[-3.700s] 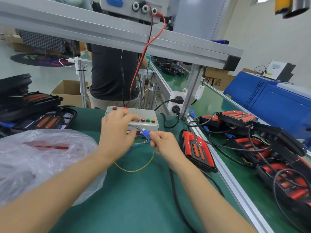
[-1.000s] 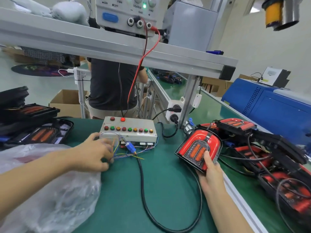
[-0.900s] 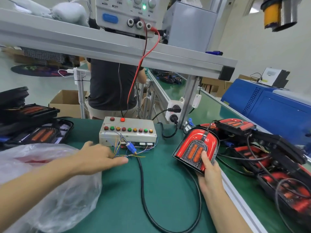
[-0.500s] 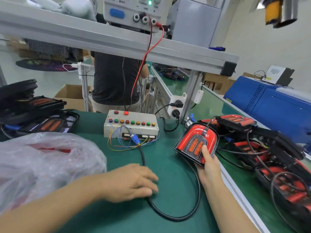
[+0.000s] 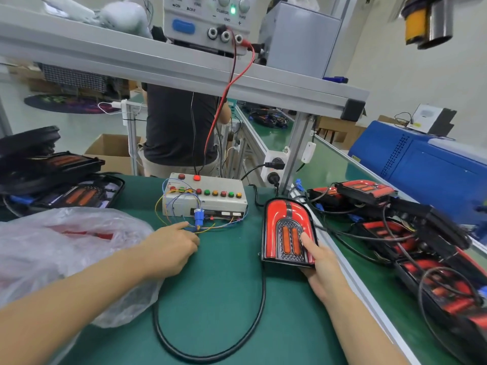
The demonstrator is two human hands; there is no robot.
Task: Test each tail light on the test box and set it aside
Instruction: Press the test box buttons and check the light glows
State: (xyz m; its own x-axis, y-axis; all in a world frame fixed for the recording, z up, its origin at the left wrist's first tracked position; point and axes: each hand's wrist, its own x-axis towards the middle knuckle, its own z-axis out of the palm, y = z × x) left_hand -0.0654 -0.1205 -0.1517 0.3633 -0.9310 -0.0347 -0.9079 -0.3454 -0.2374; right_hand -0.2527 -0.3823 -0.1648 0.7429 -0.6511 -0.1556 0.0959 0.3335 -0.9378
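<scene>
A red and black tail light (image 5: 286, 227) stands tilted up on the green mat, face toward me. My right hand (image 5: 317, 267) grips its lower right corner, thumb on the lens. Its black cable (image 5: 210, 356) loops across the mat to a blue connector (image 5: 199, 215) plugged into the grey test box (image 5: 208, 197), which carries a row of coloured buttons. My left hand (image 5: 170, 248) rests on the mat just in front of the box, index finger stretched toward the loose coloured wires by the connector, other fingers curled, holding nothing.
A crumpled clear plastic bag (image 5: 66, 248) lies at the left. Dark tail lights (image 5: 63, 180) are stacked at the far left, and a pile of red ones with cables (image 5: 421, 246) lies right of the aluminium rail. A power supply (image 5: 208, 19) sits on the overhead shelf. A person stands behind the bench.
My left hand has moved from the cable on the mat back up toward the connector and wires. My right hand has turned the tail light more upright, facing me.
</scene>
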